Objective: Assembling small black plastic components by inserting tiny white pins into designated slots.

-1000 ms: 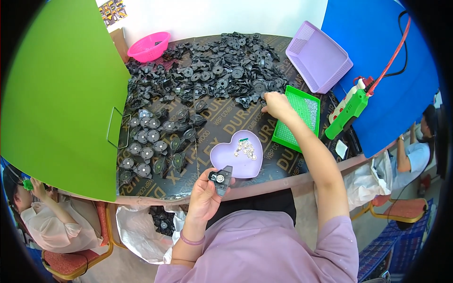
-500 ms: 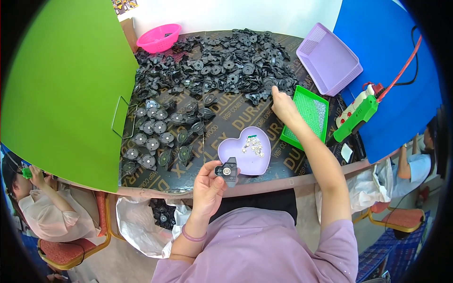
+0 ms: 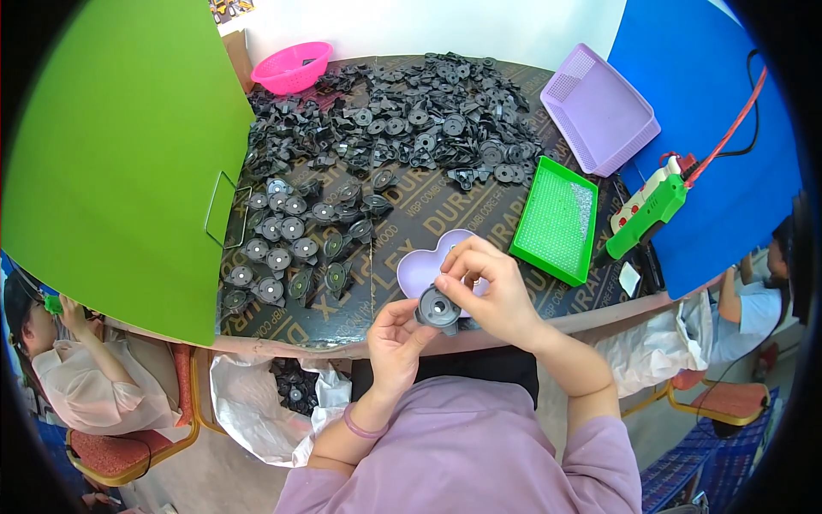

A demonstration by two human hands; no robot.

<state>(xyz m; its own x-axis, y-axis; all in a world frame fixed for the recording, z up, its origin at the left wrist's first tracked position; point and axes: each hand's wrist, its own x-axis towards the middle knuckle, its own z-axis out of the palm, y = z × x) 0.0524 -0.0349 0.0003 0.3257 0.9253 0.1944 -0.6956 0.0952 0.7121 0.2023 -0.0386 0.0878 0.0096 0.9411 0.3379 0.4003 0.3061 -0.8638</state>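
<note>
While the left hand (image 3: 396,336) is gripping the round black plastic part (image 3: 438,309) from below at the near edge of the bench (image 3: 411,214), the right hand (image 3: 490,287) is pinching something too small to identify just above it, before the purple heart-shaped dish (image 3: 419,267).

The small round plastic part (image 3: 438,308) is dark grey with a paler centre. The heart-shaped plastic dish (image 3: 428,261) is lilac, like the shallow rectangular mesh tray (image 3: 599,111). The flat rectangular tray (image 3: 556,218) is bright green with a fine dotted pattern. The heap of moulded plastic parts (image 3: 411,120) is black-grey. The round mesh basket (image 3: 291,67) is hot pink. The bench (image 3: 402,231) is dark brown with tan lettering.
</note>
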